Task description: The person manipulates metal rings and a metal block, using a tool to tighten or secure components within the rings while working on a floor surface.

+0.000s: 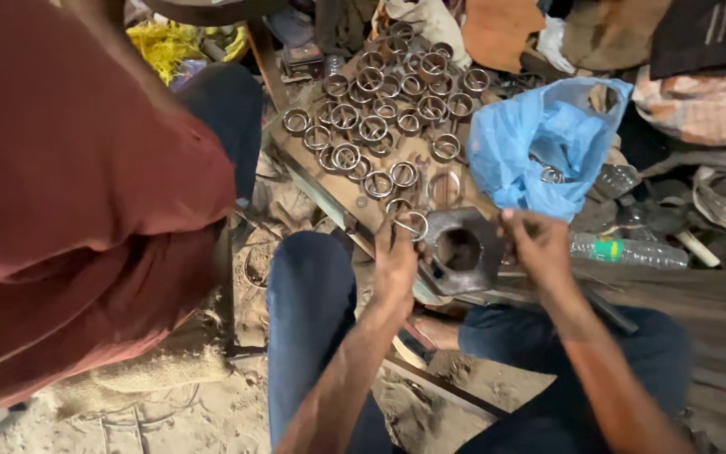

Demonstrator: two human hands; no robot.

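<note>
At frame centre our left hand (397,256) pinches a small, light, stiff metal ring (412,225); our right hand (539,244) grips the heavy steel block (460,250) by its edge.

Blue plastic bag (539,143) right of rings; green-labelled clear bottle (628,250) below.

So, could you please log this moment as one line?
left hand: holds metal ring | right hand: grips metal block | board: many rings | blue bag beside
</note>
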